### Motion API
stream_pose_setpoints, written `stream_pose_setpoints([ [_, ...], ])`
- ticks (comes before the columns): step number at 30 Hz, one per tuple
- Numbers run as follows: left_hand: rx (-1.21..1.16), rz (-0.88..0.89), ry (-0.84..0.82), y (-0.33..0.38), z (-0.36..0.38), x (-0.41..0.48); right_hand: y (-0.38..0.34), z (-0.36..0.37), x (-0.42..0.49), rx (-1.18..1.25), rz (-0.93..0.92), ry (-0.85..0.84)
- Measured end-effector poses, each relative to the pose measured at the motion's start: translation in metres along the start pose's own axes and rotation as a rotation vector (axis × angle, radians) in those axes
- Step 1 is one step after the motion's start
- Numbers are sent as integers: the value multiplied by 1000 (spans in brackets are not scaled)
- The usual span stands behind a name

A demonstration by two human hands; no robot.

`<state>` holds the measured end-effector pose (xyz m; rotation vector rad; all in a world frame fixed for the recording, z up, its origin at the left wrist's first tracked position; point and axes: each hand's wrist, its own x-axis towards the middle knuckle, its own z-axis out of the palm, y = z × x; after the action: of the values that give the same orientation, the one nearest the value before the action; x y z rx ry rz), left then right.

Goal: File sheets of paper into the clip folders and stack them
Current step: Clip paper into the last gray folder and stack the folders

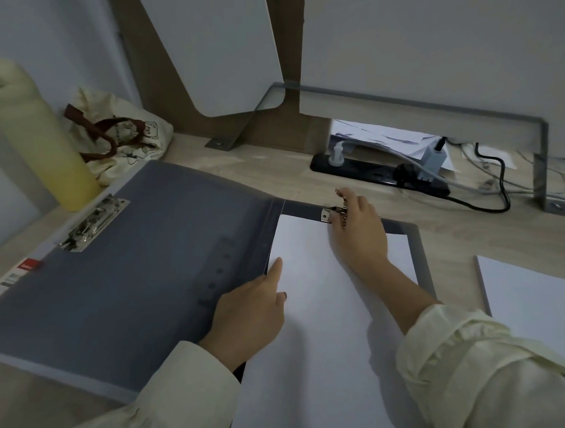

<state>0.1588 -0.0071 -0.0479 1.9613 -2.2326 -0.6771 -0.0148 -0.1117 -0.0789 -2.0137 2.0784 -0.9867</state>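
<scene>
A grey clip folder (142,266) lies open across the desk, its cover flap spread to the left. A white sheet of paper (316,296) lies on its right half. My left hand (246,317) rests on the sheet's left edge near the spine, index finger stretched forward. My right hand (358,227) grips the metal clip (334,212) at the top of the right half, fingers curled over its lever. A second metal clip (92,223) shows on another folder lying under the open flap at the left. A stack of white sheets (534,298) lies at the right.
A pale yellow bottle (38,136) and a cloth bag (124,136) stand at the back left. A black power strip (379,175) with plugs and cables runs along the back. A metal frame (540,160) and white panels (221,49) rise behind the desk.
</scene>
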Motion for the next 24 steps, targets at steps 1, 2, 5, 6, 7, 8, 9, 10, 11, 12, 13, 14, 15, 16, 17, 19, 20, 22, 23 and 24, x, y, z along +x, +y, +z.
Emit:
stream_pose_setpoints([
  [1, -7, 0, -4, 0, 0, 0, -1, -4, 5, 72, 51, 3],
  [2, -17, -2, -6, 0, -1, 0, -2, -8, 9, 131, 95, 9],
  [5, -61, -14, 7, -1, 0, 1, 2, -20, 20, 228, 189, 72],
  [6, -87, -28, 5, -1, 0, 1, 6, -25, 22, 253, 230, 93],
  [7, -117, -45, -2, -1, 0, 2, 12, -29, 24, 278, 277, 110],
  [8, -152, -63, -10, -1, -1, 3, 18, -34, 24, 292, 329, 117],
  [9, -187, -71, -11, -1, -3, 3, 25, -39, 24, 293, 373, 116],
  [10, -223, -73, -4, -2, -3, 3, 32, -43, 21, 286, 411, 104],
  [11, -261, -75, 6, -3, -4, 3, 39, -47, 18, 276, 436, 85],
  [12, -306, -85, 10, -4, -4, 2, 45, -51, 14, 264, 457, 63],
  [13, -361, -99, 12, -5, -4, 3, 50, -54, 9, 247, 472, 45],
  [14, -426, -114, 16, -7, -4, 5, 55, -58, 4, 231, 484, 32],
  [15, -503, -131, 26, -9, -2, 7, 58, -61, -1, 221, 485, 26],
  [16, -581, -146, 38, -10, -1, 9, 60, -64, -5, 213, 488, 10],
  [17, -649, -155, 50, -10, 0, 11, 61, -68, -9, 206, 490, -17],
  [19, -740, -168, 67, -9, 1, 12, 61, -74, -16, 182, 505, -113],
  [20, -775, -168, 77, -8, 1, 11, 60, -77, -20, 167, 513, -160],
  [22, -839, -160, 99, -5, 3, 8, 59, -83, -26, 168, 544, -235],
  [23, -862, -156, 107, -4, 3, 7, 58, -86, -28, 197, 571, -263],
  [24, -874, -155, 112, -3, 4, 7, 57, -88, -29, 243, 605, -280],
])
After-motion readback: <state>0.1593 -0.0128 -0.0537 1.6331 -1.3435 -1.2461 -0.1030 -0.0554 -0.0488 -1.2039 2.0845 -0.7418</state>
